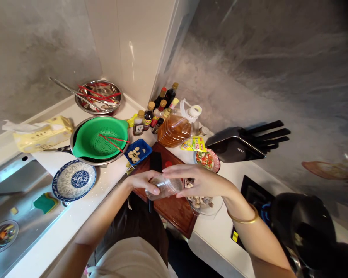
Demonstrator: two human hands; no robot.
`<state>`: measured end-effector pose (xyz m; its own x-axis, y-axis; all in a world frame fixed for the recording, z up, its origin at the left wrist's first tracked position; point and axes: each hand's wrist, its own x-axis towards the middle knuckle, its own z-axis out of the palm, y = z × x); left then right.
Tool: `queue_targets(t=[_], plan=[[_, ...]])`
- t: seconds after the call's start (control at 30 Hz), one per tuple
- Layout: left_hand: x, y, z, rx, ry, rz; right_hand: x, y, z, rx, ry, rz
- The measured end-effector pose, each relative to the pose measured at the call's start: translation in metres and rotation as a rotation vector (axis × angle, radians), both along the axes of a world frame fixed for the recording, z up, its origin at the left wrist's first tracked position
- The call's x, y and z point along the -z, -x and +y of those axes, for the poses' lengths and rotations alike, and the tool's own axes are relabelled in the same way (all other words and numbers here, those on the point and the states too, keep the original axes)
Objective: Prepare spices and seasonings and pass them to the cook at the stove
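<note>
My left hand (142, 183) is wrapped around the body of a clear jar (160, 187), which lies tilted on its side in the air above the brown cutting board (174, 214). My right hand (201, 180) closes over the jar's lid end, thumb below and fingers above. Whatever the jar contains is too unclear to name. On the board, partly behind the jar, is a long black object (156, 160). Beneath my right hand stands a clear bowl (217, 206) of pale chopped pieces, partly hidden. A blue tray (146, 148) of garlic cloves sits just beyond the board.
A green colander (85, 135) rests in a pan, beside a patterned plate (60, 181) and the sink (20, 216). Sauce bottles (149, 115), an oil jug (175, 129) and a knife block (229, 144) stand behind. A black pot (307, 220) is by a lit burner at right.
</note>
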<state>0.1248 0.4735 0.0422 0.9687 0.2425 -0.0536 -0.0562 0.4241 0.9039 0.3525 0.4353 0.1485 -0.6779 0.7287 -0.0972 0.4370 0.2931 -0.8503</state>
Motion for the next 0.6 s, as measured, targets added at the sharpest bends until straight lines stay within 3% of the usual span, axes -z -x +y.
queue_targets(t=[0.1, 0.17, 0.33, 0.47, 0.6], plan=[[0.003, -0.006, -0.005, -0.105, -0.065, 0.027, 0.007, -0.001, 0.001, 0.155, -0.012, -0.073], [0.004, -0.009, -0.010, -0.225, -0.206, 0.097, 0.013, 0.000, 0.001, 0.291, 0.008, -0.161], [0.009, -0.014, -0.019, -0.509, -0.830, 0.330, 0.039, 0.002, -0.004, 0.503, 0.123, -0.298], [0.033, -0.033, -0.023, -0.604, -1.234, 0.457, 0.071, -0.005, -0.004, 0.610, 0.211, -0.280], [0.059, -0.071, -0.021, -0.740, -1.374, 0.499, 0.090, -0.026, 0.002, 0.731, 0.220, -0.250]])
